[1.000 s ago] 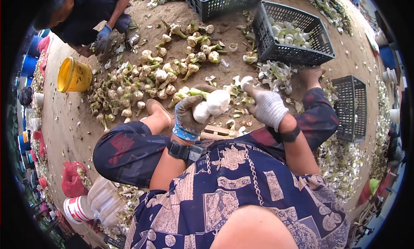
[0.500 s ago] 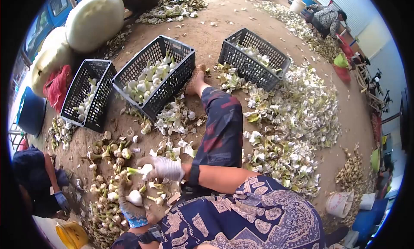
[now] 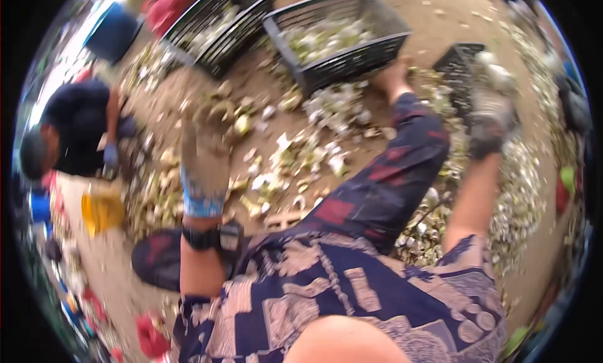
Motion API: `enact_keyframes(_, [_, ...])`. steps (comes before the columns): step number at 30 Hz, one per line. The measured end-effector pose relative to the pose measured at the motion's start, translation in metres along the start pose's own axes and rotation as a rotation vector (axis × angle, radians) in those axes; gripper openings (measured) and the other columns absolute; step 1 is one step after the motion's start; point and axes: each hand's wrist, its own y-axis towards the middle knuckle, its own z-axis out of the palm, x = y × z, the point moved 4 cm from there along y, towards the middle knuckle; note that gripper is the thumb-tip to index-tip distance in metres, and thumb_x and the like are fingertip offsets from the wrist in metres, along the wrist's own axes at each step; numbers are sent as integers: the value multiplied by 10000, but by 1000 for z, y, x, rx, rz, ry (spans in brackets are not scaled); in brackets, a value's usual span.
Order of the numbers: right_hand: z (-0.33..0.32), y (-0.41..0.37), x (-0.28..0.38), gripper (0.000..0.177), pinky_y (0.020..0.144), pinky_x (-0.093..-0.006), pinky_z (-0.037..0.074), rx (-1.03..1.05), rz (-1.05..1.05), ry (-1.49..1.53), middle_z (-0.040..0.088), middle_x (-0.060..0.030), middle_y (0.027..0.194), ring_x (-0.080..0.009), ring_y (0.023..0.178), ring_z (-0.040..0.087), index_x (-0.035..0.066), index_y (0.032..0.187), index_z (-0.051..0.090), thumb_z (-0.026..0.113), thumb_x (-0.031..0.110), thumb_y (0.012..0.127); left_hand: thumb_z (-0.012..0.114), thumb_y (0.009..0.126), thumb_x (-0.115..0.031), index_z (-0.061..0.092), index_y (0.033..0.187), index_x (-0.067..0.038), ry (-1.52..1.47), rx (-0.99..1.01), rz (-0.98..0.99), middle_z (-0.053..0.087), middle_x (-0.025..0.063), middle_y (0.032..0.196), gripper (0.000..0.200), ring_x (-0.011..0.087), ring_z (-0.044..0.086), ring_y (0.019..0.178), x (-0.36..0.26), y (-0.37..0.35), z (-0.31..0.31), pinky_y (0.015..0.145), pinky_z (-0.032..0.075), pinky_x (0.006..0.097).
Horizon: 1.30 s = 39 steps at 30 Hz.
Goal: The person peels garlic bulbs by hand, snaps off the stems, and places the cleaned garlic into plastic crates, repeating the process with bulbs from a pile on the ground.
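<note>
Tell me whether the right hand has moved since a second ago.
Yes. The right hand has swung out to the right, from between the legs, across the right leg, up beside the small black crate.

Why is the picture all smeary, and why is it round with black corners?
Head view: the whole frame is motion-blurred; the left hand and right hand are smeared, so what they hold can't be told. Head view: the wide lens bends everything into a circle, curving the crate and leaving black corners. Head view: the light is soft daylight.
</note>
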Motion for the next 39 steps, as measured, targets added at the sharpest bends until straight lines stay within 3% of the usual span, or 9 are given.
enact_keyframes(4, [-73, 63, 64, 239, 518, -212, 479, 267, 246, -77, 613, -135, 835, -162, 617, 572, -56, 1016, 543, 431, 129, 915, 564, 880, -244, 606, 913, -60, -96, -516, 144, 638, 65, 764, 191, 166, 615, 711, -65, -43, -85, 615, 515, 309])
enact_keyframes(8, [22, -55, -256, 169, 577, -248, 484, -161, 564, -679, 618, -59, 876, -130, 686, 591, 16, 968, 609, 596, 62, 805, 613, 834, -216, 552, 655, -105, -104, -1021, 231, 567, 35, 596, 219, 202, 576, 576, -60, -107, -174, 542, 472, 327])
enact_keyframes(12, [-8, -144, -437, 413, 767, -366, 504, 1231, 736, -1992, 648, -166, 977, -283, 884, 640, 101, 1118, 592, 489, -15, 735, 569, 851, -118, 600, 841, -49, -212, -1079, 217, 615, 71, 743, 76, 200, 570, 684, -47, -133, -183, 628, 462, 314])
enact_keyframes(14, [-9, -194, -482, 342, 769, -405, 494, 1611, 713, -1981, 622, -169, 995, -338, 918, 611, 93, 1119, 562, 505, 78, 782, 566, 838, -96, 580, 1062, -17, 19, -968, 280, 612, 101, 964, 238, 194, 543, 854, -52, -133, -187, 750, 448, 312])
enact_keyframes(21, [-67, -267, -565, 466, 707, -442, 507, 1966, 929, -1784, 530, -163, 1160, -322, 935, 610, 127, 1207, 466, 577, 114, 755, 510, 917, -141, 561, 975, -59, 27, -849, 164, 600, 50, 849, 113, 119, 574, 637, -55, -106, -183, 538, 475, 238])
enact_keyframes(25, [-43, -238, -576, 271, 694, -417, 507, 2180, 1072, -1836, 627, -158, 944, -333, 831, 627, 98, 1081, 561, 482, 132, 824, 523, 920, -182, 557, 999, -47, 248, -727, -191, 618, 58, 897, 160, 121, 598, 707, -6, -102, -183, 572, 496, 233])
enact_keyframes(28, [-65, -194, -574, 277, 714, -419, 506, 1558, 867, -2237, 598, -187, 1027, -330, 869, 609, 100, 1113, 532, 454, 104, 847, 521, 916, -131, 556, 1024, -39, 301, -710, -239, 617, 34, 886, 146, 109, 584, 727, 2, -105, -182, 626, 492, 234])
enact_keyframes(32, [-17, -128, -571, 429, 716, -397, 489, 1174, -301, -2418, 558, -139, 1031, -315, 894, 568, 98, 1140, 489, 538, 24, 720, 514, 915, -115, 553, 1033, -37, 259, -773, -210, 612, 31, 912, 146, 101, 579, 743, -9, -104, -182, 672, 486, 225])
enact_keyframes(39, [-10, -181, -707, 480, 770, -431, 471, 1702, 783, -2065, 609, -191, 1021, -342, 947, 598, 156, 1215, 485, 569, 143, 743, 511, 904, -53, 556, 1051, -25, 253, -793, -268, 590, 23, 972, 156, 81, 555, 858, -8, -99, -185, 764, 469, 220])
